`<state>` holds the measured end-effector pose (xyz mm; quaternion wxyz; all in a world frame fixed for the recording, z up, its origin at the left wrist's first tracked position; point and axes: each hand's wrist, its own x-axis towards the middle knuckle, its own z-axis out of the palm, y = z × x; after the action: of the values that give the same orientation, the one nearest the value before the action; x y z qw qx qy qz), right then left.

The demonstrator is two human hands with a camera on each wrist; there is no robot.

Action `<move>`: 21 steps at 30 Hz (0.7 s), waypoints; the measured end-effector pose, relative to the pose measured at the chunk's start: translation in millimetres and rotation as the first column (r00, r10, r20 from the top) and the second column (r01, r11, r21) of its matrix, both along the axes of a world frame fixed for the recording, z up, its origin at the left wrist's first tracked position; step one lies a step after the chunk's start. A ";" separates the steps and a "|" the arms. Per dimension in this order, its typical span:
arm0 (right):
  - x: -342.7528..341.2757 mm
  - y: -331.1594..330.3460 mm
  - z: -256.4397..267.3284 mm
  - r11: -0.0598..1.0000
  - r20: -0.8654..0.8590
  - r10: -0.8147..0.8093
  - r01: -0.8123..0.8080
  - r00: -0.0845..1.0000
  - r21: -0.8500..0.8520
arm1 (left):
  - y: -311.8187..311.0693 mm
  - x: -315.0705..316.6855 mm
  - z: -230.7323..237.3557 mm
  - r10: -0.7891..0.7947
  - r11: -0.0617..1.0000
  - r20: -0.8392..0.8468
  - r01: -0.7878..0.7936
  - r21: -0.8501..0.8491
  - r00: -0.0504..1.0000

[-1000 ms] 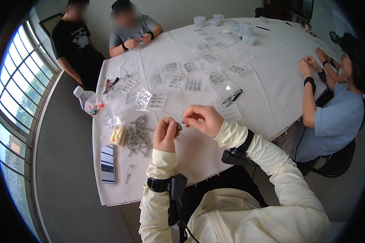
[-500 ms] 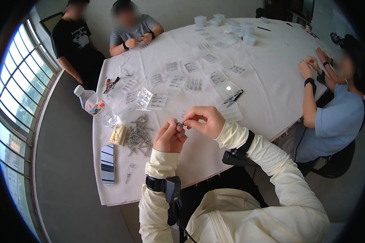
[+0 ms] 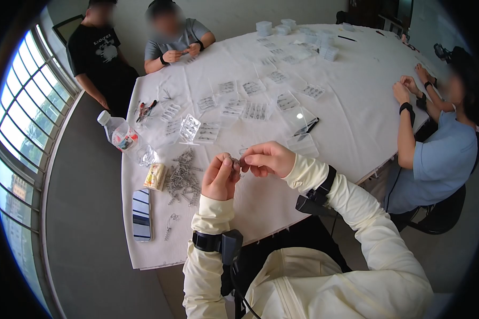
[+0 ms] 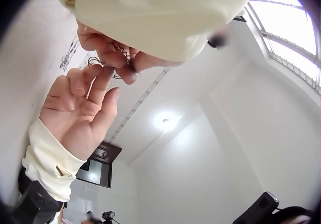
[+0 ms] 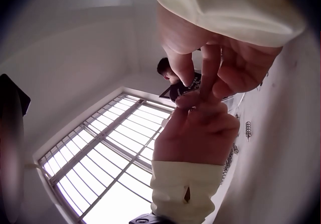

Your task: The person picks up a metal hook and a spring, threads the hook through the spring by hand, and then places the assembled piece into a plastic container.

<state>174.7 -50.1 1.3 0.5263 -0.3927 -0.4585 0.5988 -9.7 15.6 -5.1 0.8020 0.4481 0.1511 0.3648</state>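
My left hand (image 3: pixel 221 175) pinches a small wire spring between thumb and fingers over the near table. In the left wrist view the spring's coil (image 4: pixel 120 48) shows between the fingers, with a thin wire ring (image 4: pixel 93 61) sticking out. My right hand (image 3: pixel 269 158) comes in from the right, fingertips right at the wire. Its thumb (image 4: pixel 108 108) stands apart from the forefinger in the left wrist view. The left fingers (image 5: pixel 200 113) hide most of the spring in the right wrist view. Beside the left hand lies a heap of metal springs (image 3: pixel 182 181).
Left of the heap are a tissue pack (image 3: pixel 155 177), a phone (image 3: pixel 141 215), a single spring (image 3: pixel 170 227) and a plastic bottle (image 3: pixel 120 133). Clear boxes (image 3: pixel 255 110) of small metal pieces lie ahead, near pliers (image 3: pixel 146 110). Other people are around the table.
The left hand has turned and moved slightly up, nearer the right hand. The right thumb and forefinger shifted at the wire, and the other right fingers now hang lower.
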 end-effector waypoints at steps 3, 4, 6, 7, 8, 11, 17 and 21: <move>1.7 1.1 -0.9 0.999 -0.038 0.029 -0.031 0.999 -0.040 | 0.0 1.4 -1.6 0.009 0.999 -0.017 -0.008 0.046 1.000; 1.9 1.6 -1.9 0.999 -0.039 0.028 -0.030 0.999 -0.040 | -0.3 2.0 -1.7 0.028 0.997 -0.023 -0.026 0.074 0.999; 1.6 2.6 -3.7 0.998 -0.071 0.039 -0.042 0.997 -0.053 | -0.9 2.8 -1.3 0.042 0.995 -0.042 -0.038 0.096 0.998; 1.7 2.5 -3.5 0.998 -0.072 0.036 -0.040 0.997 -0.053 | -1.1 3.4 -1.2 0.055 0.992 -0.059 -0.048 0.117 0.997; 1.6 2.1 -2.6 0.998 -0.064 0.027 -0.031 0.998 -0.057 | -0.6 3.7 -2.4 0.053 0.992 -0.061 -0.046 0.117 0.997; 2.6 3.6 -6.0 0.998 -0.060 0.016 -0.020 0.998 -0.058 | 1.0 4.3 -5.4 0.050 0.987 -0.031 -0.045 0.151 0.998; 2.9 2.9 -4.7 0.997 -0.038 -0.064 0.062 0.997 -0.047 | -2.6 5.4 -2.1 0.104 0.965 -0.076 -0.083 0.247 0.992; 3.7 0.6 -0.4 0.990 0.066 -0.143 0.142 0.988 0.012 | -6.3 8.0 -0.7 0.239 0.906 -0.134 -0.172 0.386 0.962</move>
<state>178.4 -49.5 0.9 0.5534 -0.4424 -0.4487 0.5447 -1.6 9.3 -5.7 0.6430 0.6037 0.1972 0.4280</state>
